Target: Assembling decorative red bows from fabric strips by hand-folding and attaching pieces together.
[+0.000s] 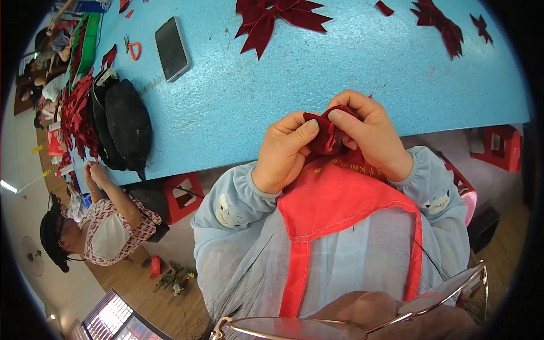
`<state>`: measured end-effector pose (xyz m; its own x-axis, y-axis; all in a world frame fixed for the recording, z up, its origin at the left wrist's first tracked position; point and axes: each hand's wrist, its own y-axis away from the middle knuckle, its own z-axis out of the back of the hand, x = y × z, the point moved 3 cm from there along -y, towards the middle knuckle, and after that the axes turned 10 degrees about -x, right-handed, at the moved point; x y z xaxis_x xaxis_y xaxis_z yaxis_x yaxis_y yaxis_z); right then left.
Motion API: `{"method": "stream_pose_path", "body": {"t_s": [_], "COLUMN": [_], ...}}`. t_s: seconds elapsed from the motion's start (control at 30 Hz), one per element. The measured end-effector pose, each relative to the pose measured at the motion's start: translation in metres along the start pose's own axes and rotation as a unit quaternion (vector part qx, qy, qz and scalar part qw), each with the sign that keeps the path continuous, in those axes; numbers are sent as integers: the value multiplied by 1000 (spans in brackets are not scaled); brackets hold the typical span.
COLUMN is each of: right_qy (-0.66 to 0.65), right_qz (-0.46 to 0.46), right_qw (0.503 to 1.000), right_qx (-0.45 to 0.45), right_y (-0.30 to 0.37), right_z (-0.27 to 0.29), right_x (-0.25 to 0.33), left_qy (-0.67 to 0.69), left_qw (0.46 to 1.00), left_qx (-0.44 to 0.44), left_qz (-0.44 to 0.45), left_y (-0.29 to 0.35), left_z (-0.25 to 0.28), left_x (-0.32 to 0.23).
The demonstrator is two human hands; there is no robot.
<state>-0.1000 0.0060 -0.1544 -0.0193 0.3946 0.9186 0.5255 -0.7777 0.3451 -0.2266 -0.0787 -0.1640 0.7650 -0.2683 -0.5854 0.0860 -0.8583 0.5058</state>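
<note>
Close to the table's near edge, my left hand (287,146) and my right hand (368,127) pinch a piece of dark red fabric (327,136) between thumbs and fingers. The cloth is folded and gathered, and its lower part hangs in front of my red apron (345,192). My fingers hide much of it. Beyond my hands, a large dark red fabric bow (277,20) with notched tails lies on the blue table (226,96).
At the far right are another dark red bow (442,28) and a small one (481,28). A phone (172,49), red-handled snips (134,51) and a black bag (126,122) lie on the left, beside piled red fabric (78,110). A person in a black hat (54,232) sits at left.
</note>
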Motion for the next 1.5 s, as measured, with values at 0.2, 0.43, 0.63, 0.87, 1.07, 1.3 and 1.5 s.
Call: {"method": "stream_pose_path", "body": {"t_s": [0.2, 0.43, 0.63, 0.87, 1.07, 1.3, 1.5], "right_qy": [216, 268, 290, 414, 427, 415, 231], "right_qz": [350, 499, 567, 656, 649, 622, 328], "right_qw": [906, 824, 770, 621, 611, 645, 914], "right_qx": [-100, -37, 48, 115, 154, 160, 56], "right_y": [9, 13, 9, 5, 9, 23, 31], "right_z": [11, 15, 23, 22, 6, -13, -8], "right_x": [8, 12, 18, 17, 27, 38, 48], "left_qy": [44, 62, 68, 12, -8, 31, -87], "left_qw": [997, 991, 989, 991, 994, 998, 994], "left_qx": [-20, 2, 30, -12, -27, -12, -40], "left_qz": [62, 117, 127, 130, 106, 60, -53], "left_y": [-4, -2, -3, -6, 5, 17, 34], "left_z": [-4, -5, 1, 8, 12, 17, -2], "left_x": [11, 12, 6, 5, 0, -13, -33]}}
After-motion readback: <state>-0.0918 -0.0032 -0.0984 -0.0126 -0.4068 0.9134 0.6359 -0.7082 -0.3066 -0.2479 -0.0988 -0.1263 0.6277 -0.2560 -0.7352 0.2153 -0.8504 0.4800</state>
